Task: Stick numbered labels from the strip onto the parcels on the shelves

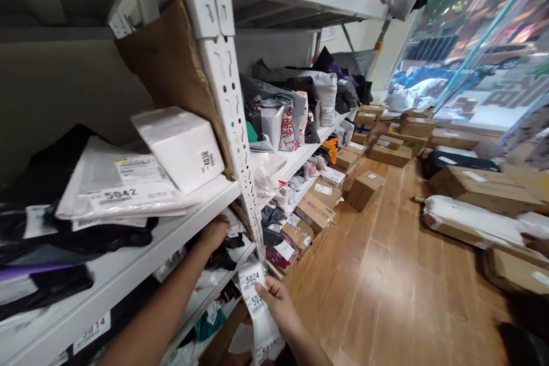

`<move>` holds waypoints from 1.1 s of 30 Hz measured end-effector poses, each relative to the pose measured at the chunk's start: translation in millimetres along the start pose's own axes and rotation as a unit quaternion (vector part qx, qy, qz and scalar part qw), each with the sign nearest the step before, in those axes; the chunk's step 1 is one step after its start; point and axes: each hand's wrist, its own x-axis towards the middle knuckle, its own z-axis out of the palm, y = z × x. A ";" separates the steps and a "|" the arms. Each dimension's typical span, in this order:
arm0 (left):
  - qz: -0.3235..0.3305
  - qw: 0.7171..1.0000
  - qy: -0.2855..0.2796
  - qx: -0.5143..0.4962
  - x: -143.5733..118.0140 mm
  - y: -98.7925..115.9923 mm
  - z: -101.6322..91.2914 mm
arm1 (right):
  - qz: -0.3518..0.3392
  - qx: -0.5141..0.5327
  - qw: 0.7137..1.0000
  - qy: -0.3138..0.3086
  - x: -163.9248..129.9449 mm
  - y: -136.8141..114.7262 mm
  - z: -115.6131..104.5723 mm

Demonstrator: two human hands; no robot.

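Observation:
My right hand [274, 297] pinches a long strip of white printed labels [262, 320], with 5024 at its top end, hanging down in front of the shelf upright. My left hand [214, 233] reaches under the middle shelf board, among the parcels on the level below. Its fingers look curled beside a clear plastic-wrapped parcel [232, 223]; what they grip is partly hidden. Black plastic bags [222, 258] lie just below that hand. On the board above are a white box [178, 146] marked 4038 and a flat white mailer [120, 183] labelled 5042.
A white perforated metal post [229, 108] stands between the two shelf bays. Bagged parcels [295, 106] fill the farther bay. Cardboard boxes [364, 189] line the wooden floor [343, 286], and more lie at the right, beside a long white-wrapped package [472, 220]. A glass front [480, 40] is behind.

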 end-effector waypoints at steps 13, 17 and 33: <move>0.006 0.995 -0.087 0.045 -8.9 -36.4 21.0 | 0.070 -0.037 0.995 -0.053 84.7 8.7 -18.8; 0.011 0.994 -0.111 0.013 -12.8 -43.4 22.7 | 0.045 -0.071 0.995 -0.047 115.7 16.0 -14.8; 0.035 0.993 -0.096 -0.063 -22.6 -58.9 34.4 | -0.008 -0.128 0.989 -0.067 160.6 30.6 4.7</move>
